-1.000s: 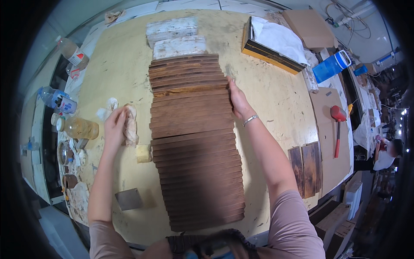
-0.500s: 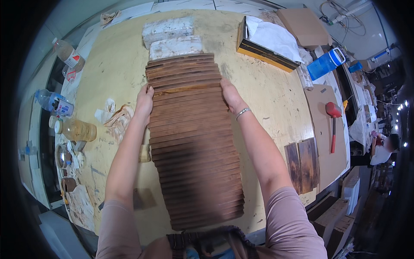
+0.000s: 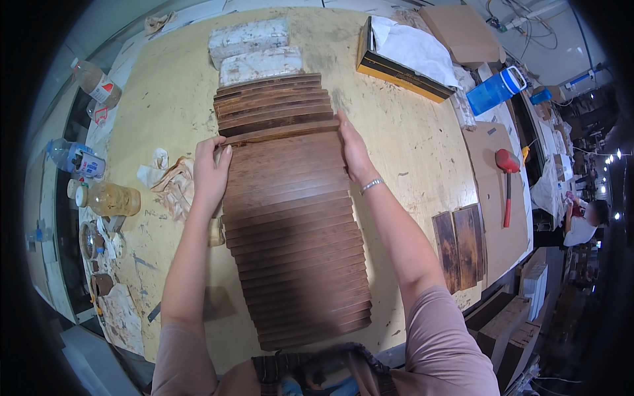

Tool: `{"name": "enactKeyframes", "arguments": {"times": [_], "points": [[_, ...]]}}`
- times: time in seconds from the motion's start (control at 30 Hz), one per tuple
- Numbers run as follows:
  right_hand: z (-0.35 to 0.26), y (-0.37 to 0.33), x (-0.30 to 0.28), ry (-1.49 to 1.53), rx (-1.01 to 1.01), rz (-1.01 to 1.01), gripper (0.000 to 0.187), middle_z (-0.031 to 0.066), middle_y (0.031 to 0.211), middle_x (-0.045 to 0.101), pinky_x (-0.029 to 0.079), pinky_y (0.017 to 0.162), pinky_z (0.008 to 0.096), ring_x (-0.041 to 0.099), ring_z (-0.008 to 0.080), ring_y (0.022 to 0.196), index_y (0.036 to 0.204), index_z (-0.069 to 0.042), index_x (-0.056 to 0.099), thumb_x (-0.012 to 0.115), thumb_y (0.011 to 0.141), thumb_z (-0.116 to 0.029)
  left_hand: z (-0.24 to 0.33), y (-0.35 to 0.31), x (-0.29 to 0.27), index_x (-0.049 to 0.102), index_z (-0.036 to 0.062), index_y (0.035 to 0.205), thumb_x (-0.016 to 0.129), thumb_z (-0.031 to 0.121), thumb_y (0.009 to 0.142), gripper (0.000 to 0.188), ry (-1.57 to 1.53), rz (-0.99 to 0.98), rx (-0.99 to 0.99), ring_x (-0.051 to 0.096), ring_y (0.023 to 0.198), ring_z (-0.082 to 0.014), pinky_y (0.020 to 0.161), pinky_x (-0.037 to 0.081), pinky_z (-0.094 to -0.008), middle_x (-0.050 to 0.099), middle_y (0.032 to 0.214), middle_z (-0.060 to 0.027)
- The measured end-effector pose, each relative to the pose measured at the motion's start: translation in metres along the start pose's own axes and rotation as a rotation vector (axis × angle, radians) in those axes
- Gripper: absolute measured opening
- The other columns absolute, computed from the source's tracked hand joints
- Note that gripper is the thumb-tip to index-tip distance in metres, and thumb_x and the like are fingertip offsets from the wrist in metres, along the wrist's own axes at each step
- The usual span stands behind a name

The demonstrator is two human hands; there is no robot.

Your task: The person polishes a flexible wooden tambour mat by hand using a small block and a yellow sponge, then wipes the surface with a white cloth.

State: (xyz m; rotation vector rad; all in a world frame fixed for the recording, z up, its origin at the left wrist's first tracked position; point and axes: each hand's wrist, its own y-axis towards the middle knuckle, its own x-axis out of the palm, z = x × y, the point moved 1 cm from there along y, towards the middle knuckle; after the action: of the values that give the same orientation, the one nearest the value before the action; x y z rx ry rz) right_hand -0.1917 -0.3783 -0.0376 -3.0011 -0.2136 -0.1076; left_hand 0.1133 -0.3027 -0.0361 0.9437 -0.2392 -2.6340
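A long row of brown wooden boards (image 3: 297, 224) lies overlapping like shingles down the middle of the table. My left hand (image 3: 211, 173) grips the left end of a board (image 3: 284, 162) near the far part of the row, its thumb along the near side. At the opposite end, my right hand (image 3: 355, 150) holds the same board, fingers along its edge. That board is tilted so its wide face shows, and a gap parts it from the boards behind. Whether several boards are held together I cannot tell.
White wrapped blocks (image 3: 261, 65) stand behind the row. Far right are a black-and-yellow box (image 3: 396, 78) with white cloth and a blue bottle (image 3: 489, 94). A red mallet (image 3: 507, 162) and dark wood pieces (image 3: 456, 247) lie right. Left are bottles (image 3: 109, 198) and crumpled cloth (image 3: 175, 185).
Both hands have shifted slightly, the left outward and nearer. The board between them has tipped, exposing a wide smooth face where only narrow overlapping edges showed.
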Motion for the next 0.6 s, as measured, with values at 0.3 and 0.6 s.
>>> {"name": "enactKeyframes", "arguments": {"times": [0.3, 0.6], "points": [[0.009, -0.026, -0.014, -0.055, -0.018, 0.064, 0.049, 0.0120, 0.140, 0.056, 0.034, 0.114, 0.0334, 0.049, 0.0220, 0.132, 0.144, -0.001, 0.052, 0.046, 0.108, -0.033, 0.041, 0.009, 0.004, 0.066, 0.0033, 0.120, 0.069, 0.021, 0.091, 0.034, 0.264, -0.027, 0.361, 0.056, 0.112, -0.0344, 0.099, 0.045, -0.0433, 0.061, 0.114, -0.0141], [0.023, -0.038, -0.016, -0.371, -0.156, -0.008, 0.050, 0.0171, 0.149, 0.046, 0.028, 0.118, 0.0349, 0.038, 0.0273, 0.143, 0.152, -0.002, 0.040, 0.040, 0.109, -0.028, 0.045, -0.015, 0.011, 0.061, 0.0087, 0.126, 0.076, 0.032, 0.085, 0.050, 0.412, -0.182, 0.293, 0.049, 0.115, -0.0323, 0.100, 0.039, -0.0461, 0.053, 0.120, -0.0115]]}}
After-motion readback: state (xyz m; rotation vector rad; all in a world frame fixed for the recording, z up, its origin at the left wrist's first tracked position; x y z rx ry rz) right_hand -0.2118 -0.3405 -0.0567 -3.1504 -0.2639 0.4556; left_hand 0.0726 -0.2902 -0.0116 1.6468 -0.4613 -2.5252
